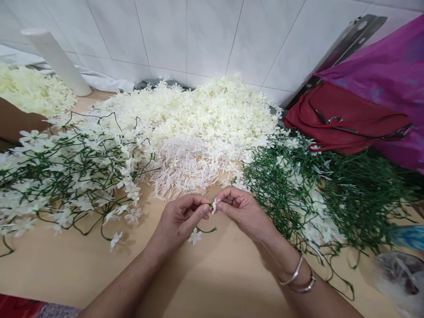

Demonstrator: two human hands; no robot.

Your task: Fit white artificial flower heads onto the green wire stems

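Note:
My left hand (180,220) and my right hand (239,208) meet over the wooden table (99,274), fingertips pinched together. Between them is a small white artificial flower (215,204) on a thin green stem (207,230). The left hand grips the stem, which carries another white flower (194,236) hanging below. The right hand pinches the small flower at the stem's tip. Just beyond the hands lies a heap of white plastic stamens (185,165).
A big pile of loose cream flowers (205,110) lies at the back. Finished flowered stems (66,172) are at left, bare green stems (347,194) at right. A red bag (341,119), purple cloth (387,75), a white tube (56,57) and plastic bags (400,269) surround them.

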